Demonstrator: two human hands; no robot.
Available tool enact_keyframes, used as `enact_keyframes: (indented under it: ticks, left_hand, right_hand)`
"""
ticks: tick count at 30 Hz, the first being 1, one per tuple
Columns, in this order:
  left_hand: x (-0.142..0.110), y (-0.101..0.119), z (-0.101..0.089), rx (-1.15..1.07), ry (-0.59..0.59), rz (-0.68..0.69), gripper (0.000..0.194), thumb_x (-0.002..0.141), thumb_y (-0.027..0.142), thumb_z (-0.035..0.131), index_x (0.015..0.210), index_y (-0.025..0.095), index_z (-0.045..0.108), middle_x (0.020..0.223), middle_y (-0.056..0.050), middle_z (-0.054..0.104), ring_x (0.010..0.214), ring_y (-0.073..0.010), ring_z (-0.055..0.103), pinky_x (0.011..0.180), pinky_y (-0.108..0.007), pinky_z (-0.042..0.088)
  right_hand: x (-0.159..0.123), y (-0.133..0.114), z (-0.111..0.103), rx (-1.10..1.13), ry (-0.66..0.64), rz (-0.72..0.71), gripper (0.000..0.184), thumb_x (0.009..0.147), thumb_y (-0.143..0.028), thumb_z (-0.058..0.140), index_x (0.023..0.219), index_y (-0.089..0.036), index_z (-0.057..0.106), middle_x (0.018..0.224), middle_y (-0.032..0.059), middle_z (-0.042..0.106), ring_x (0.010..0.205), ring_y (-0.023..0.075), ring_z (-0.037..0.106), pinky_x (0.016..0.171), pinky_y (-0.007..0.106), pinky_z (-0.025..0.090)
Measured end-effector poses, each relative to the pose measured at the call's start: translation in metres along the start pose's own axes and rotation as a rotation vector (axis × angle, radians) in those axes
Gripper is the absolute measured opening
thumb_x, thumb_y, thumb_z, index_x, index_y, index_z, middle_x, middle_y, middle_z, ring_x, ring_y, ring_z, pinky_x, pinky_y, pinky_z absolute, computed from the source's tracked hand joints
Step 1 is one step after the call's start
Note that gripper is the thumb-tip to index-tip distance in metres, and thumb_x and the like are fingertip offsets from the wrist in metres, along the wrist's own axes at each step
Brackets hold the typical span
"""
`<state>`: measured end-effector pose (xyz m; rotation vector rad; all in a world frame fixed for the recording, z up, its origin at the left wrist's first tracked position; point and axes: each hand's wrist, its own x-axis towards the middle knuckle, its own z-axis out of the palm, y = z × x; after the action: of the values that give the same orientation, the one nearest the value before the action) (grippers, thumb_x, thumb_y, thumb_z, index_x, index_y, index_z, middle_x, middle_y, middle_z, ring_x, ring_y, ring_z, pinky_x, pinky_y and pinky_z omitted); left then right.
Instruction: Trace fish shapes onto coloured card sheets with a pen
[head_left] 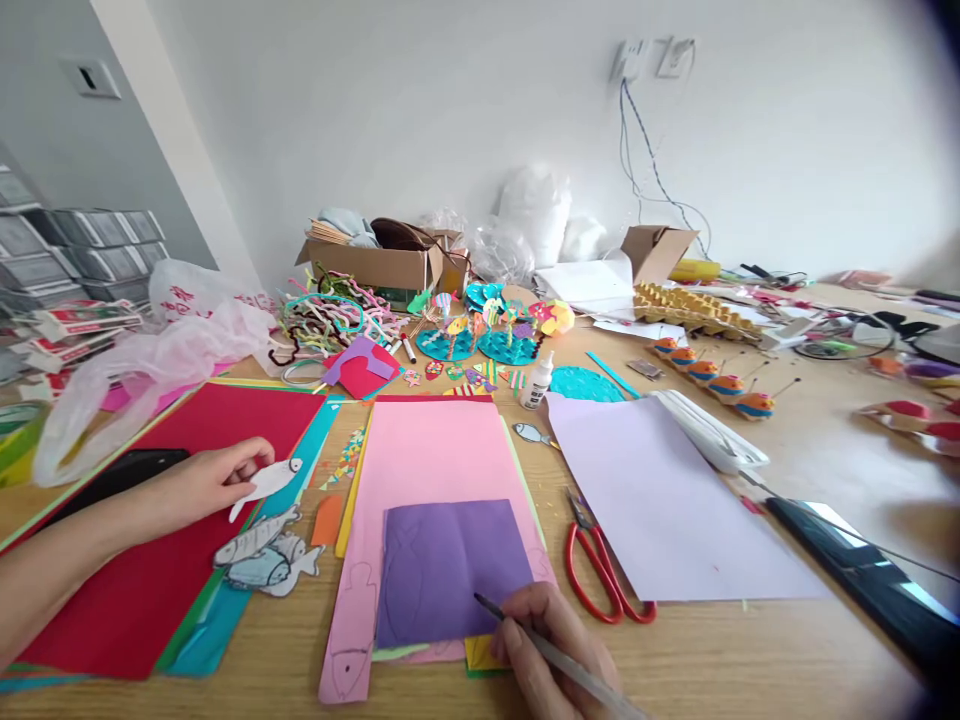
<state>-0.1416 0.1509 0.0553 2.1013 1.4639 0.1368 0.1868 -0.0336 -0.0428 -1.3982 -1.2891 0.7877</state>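
My left hand [225, 475] pinches a white paper fish cutout [271, 482] over the red paper [292, 410]. Just below it lie several grey and blue paper fish [259, 562]. My right hand [551, 645] grips a pen [555, 655], its dark tip at the lower right of a purple sheet [480, 550]. A fish outline is drawn on the purple sheet's left part. Under that sheet is pink paper [435, 450], with another fish outline on its lower left strip. Red-handled scissors [600, 570] lie right of my right hand.
A lilac sheet [660, 500] lies on the right beside a black device [847, 560]. Farther back are a glue bottle [538, 382], blue discs with paper fish [506, 345], pipe cleaners [337, 310] and a cardboard box [367, 268]. A plastic bag [150, 350] is at left.
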Motion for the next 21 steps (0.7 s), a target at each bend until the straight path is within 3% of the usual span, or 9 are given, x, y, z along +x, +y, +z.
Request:
enact_keyframes:
  ticks: [4,10,15,21]
  left_hand:
    - [-0.001,-0.005,0.000,0.191,0.036,0.014,0.020,0.087,0.017,0.035,0.098,0.020,0.051,0.078,0.004,0.058,0.074,-0.0149,0.055,0.070,-0.020,0.040]
    - [0.000,-0.012,0.001,0.346,0.128,0.051,0.026,0.087,0.018,0.039,0.111,0.018,0.051,0.114,-0.006,0.061,0.109,-0.0230,0.053,0.097,-0.034,0.036]
    - [-0.001,0.010,0.015,0.299,0.066,0.189,0.024,0.087,0.019,0.041,0.104,0.023,0.058,0.107,0.000,0.064,0.102,-0.0205,0.058,0.090,-0.028,0.039]
    - [-0.001,0.039,0.023,0.329,-0.006,0.296,0.027,0.083,0.013,0.044,0.102,0.022,0.062,0.102,-0.001,0.066,0.095,-0.0203,0.059,0.084,-0.027,0.040]
  right_hand:
    - [0.001,-0.003,0.000,-0.014,0.008,-0.027,0.035,0.092,-0.049,0.043,0.075,-0.021,0.054,0.056,-0.0022,0.052,0.049,0.0121,0.043,0.048,0.023,0.031]
    - [0.001,-0.012,0.001,0.015,0.000,0.002,0.034,0.093,-0.048,0.042,0.077,-0.021,0.054,0.057,-0.0017,0.054,0.050,0.0127,0.046,0.049,0.023,0.033]
    - [0.001,-0.019,-0.002,0.023,-0.003,0.024,0.030,0.091,-0.044,0.044,0.076,-0.020,0.056,0.059,-0.0001,0.057,0.054,0.0142,0.052,0.052,0.023,0.038]
    - [0.001,-0.025,-0.005,0.074,-0.002,0.019,0.029,0.091,-0.043,0.046,0.076,-0.020,0.055,0.061,-0.0003,0.058,0.055,0.0143,0.053,0.054,0.023,0.039]
